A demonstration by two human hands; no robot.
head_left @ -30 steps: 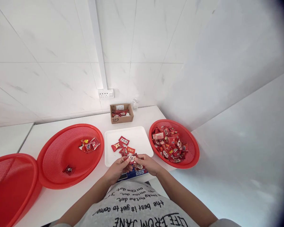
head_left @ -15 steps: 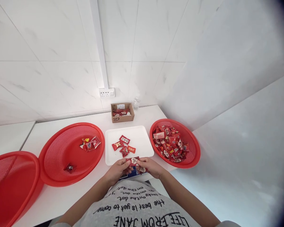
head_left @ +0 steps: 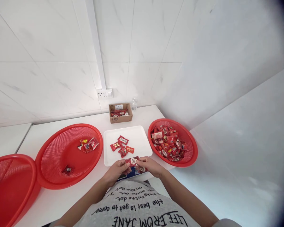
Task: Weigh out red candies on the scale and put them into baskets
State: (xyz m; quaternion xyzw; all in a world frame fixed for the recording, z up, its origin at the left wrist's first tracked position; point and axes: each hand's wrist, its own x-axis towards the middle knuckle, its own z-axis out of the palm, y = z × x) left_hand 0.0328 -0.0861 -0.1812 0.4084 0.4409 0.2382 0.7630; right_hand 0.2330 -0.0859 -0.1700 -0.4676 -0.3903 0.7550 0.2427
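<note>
Between my two hands a red snack packet (head_left: 133,161) with a pale printed patch is stretched flat at the tray's front edge. My left hand (head_left: 118,169) pinches its left end, and my right hand (head_left: 149,165) pinches its right end. A second red packet (head_left: 142,169) shows under my right fingers; how it is held is partly hidden. Just beyond lies the white tray (head_left: 142,137), with several small red packets (head_left: 123,147) grouped on its left half. Below my hands a blue printed item (head_left: 133,172) is partly covered.
On the right stands a red basket (head_left: 194,151) heaped with red packets. A second red basket (head_left: 61,135) at left holds a few packets, and another red basket (head_left: 14,189) overlaps the left edge. A cardboard box (head_left: 120,119) and a clear plastic item (head_left: 134,103) stand near the wall.
The view has shifted slightly, so the surroundings sit a little further left. Both hands keep hold of the packet with almost no movement.
</note>
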